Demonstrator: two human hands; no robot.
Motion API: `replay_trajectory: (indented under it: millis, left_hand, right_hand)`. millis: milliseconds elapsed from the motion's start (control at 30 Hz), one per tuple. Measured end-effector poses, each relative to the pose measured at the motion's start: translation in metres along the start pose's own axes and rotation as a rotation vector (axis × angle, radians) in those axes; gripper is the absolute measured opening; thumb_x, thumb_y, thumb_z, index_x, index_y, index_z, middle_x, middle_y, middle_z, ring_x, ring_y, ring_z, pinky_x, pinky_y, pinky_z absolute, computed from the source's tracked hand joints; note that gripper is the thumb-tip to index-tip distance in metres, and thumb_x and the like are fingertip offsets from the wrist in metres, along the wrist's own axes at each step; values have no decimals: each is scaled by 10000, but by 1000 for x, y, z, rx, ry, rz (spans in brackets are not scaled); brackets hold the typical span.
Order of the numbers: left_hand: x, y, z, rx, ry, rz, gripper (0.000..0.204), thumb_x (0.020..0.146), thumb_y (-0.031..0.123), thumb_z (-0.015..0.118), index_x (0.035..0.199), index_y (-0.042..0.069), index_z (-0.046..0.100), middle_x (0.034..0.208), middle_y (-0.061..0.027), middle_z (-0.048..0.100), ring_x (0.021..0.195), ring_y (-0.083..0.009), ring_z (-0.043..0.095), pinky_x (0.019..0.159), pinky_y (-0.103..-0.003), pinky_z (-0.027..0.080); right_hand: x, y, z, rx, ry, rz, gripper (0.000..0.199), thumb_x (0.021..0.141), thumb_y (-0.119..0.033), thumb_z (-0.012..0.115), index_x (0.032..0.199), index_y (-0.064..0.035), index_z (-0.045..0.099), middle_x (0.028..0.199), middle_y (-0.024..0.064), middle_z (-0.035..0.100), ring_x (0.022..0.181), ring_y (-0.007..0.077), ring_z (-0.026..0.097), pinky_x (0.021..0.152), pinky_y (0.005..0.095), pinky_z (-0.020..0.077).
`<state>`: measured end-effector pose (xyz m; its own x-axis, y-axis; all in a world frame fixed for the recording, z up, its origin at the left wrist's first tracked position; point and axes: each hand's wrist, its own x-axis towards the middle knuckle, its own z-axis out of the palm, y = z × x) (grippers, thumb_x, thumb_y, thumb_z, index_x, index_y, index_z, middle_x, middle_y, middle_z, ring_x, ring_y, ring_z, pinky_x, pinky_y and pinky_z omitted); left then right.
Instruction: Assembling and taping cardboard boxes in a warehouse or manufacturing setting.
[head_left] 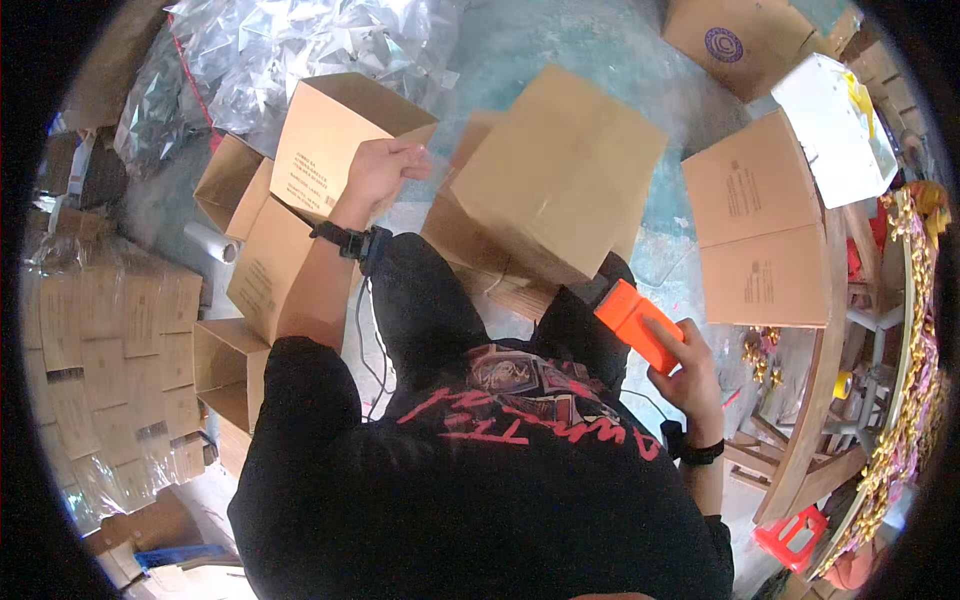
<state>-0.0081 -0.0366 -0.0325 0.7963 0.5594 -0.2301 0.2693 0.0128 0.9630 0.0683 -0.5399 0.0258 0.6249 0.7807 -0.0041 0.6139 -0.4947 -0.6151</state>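
Right hand [688,368] grips an orange tool [638,325] near the brown box [560,170] just beyond the knees [420,268]; left hand [382,176] is half-curled, any pinch unclear — apparently a box-handling step, the next move likely needing that box steadied.

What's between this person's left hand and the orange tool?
In the head view, mostly the big brown box lies between the left hand and the orange tool, with the right leg nearest the tool.

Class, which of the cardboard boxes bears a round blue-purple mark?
The upper-right box. No such mark shows on the large middle box, while the open box by the left hand carries lines of dark print.
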Motion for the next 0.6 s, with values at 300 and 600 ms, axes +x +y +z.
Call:
replay_trajectory:
  millis: [300, 600]
  left_hand:
    - [27, -86, 40, 587, 131, 113, 239, 915, 170, 668, 980, -50, 736, 882, -118, 745, 804, -171, 695, 725, -304, 533]
    - [52, -53, 49, 60, -3, 110, 348, 957, 341, 605, 1190, 97, 689, 1075, -43, 705, 996, -204, 640, 830, -377, 500]
  right_hand:
    - [19, 37, 21, -129, -54, 48, 707, 662, -4, 712, 1330, -219, 623, 871, 136, 521, 796, 331, 579, 708, 403, 497]
    - [104, 76, 41, 478, -262, 167, 549, 679, -130, 680, 1228, -130, 695, 991, 223, 717, 882, 266, 712, 817, 339, 540]
